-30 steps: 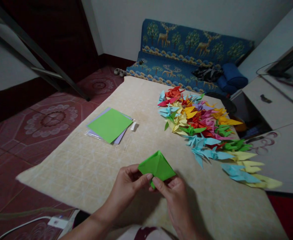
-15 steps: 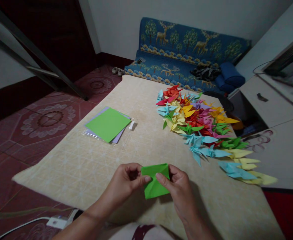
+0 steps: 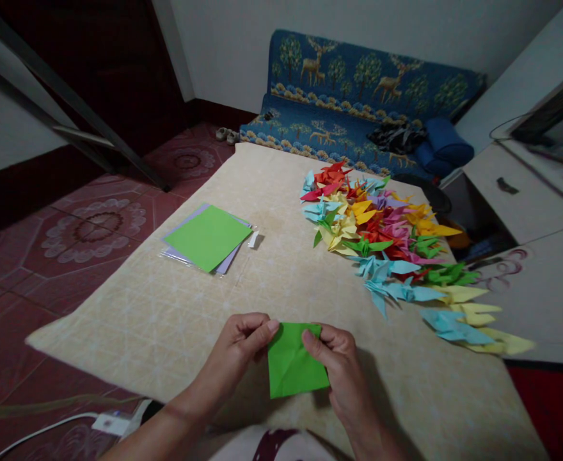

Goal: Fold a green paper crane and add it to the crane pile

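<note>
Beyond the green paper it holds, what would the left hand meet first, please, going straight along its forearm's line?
Probably the left side of the folded paper birds, though the left hand might pass above them; its height is hard to judge.

Blue deer-patterned sofa (image 3: 343, 83) before a pale wall (image 3: 224, 51), reddish tiled floor (image 3: 46, 275), white cabinet (image 3: 550, 198), dim light.
</note>
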A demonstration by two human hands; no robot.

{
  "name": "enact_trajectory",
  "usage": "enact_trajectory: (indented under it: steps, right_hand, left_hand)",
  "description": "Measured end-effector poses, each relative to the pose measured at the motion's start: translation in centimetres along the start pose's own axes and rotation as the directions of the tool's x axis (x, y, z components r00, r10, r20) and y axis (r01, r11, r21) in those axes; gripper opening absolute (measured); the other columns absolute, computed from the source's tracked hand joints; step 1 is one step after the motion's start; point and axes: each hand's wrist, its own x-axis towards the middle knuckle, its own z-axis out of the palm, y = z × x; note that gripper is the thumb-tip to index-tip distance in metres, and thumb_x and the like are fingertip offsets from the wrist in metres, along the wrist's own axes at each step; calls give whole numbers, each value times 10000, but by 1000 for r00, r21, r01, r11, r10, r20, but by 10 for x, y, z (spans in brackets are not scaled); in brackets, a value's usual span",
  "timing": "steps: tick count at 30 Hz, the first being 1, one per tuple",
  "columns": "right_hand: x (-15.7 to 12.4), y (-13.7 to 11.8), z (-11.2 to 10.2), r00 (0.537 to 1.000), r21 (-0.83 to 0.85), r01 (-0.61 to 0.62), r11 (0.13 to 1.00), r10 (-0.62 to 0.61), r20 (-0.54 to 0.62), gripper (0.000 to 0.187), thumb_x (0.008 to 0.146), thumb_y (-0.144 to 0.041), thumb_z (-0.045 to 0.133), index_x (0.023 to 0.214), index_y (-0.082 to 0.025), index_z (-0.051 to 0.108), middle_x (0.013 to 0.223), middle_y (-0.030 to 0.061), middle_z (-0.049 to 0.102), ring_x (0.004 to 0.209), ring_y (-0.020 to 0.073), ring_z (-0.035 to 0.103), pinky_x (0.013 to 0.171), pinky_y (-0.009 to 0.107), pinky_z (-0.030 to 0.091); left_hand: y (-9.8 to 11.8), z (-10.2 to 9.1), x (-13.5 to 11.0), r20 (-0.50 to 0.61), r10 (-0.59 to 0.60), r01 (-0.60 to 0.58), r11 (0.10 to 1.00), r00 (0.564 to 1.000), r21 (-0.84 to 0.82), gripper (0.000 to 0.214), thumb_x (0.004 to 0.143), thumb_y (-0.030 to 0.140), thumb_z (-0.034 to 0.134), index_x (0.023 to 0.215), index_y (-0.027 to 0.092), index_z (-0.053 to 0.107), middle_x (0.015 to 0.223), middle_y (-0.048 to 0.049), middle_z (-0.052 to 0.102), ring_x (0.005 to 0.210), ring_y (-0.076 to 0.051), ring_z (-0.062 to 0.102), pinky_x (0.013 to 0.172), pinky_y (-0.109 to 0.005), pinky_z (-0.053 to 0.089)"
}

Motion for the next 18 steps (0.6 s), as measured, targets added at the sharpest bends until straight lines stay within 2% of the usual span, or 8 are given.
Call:
enact_trajectory:
  steps: [4,6,9,13,18]
  right_hand:
    - [0,4,-1,991,-90,94,992,-101,-82,318,756,-435,720,674,-131,671,592,4,575,534,119,512,512,220,414]
    - [0,5,-2,974,-166,148,975,-173,-149,323,761,-432,712,657,-134,643,581,-8,532,532,112,480,495,213,396]
    - [-1,5,-3,942,-234,187,954,-242,-234,333,754,-435,708,634,-143,599,562,-23,471,520,105,439,459,202,365]
    - [-3,10,0,924,-215,196,957,-253,-288,372,765,-460,690,603,-154,556,552,-27,447,512,106,430,450,203,368]
    - [1,23,1,904,-124,197,973,-229,-362,324,803,-453,663,701,-149,616,567,-24,485,503,105,432,453,208,384]
  left_hand:
    - [-3,2,-3,-28,18,-18,1000,999,1,487,879,510,517,548,161,442,514,51,353,492,-76,353,477,-206,277]
    - [-2,2,-5,38,32,-31,999,999,-9,438,820,530,600,626,141,546,569,28,461,536,-86,416,511,-204,316]
    - [-1,4,-8,140,-20,21,1000,990,0,374,699,468,752,737,111,646,641,-4,567,573,-94,462,532,-202,334]
    - [-1,7,-10,130,-120,111,991,984,77,417,788,457,663,570,106,611,488,16,495,460,-63,378,454,-196,251]
    - [-2,10,-9,178,-189,186,982,966,35,431,795,491,632,566,129,588,443,8,528,384,-69,428,410,-186,287]
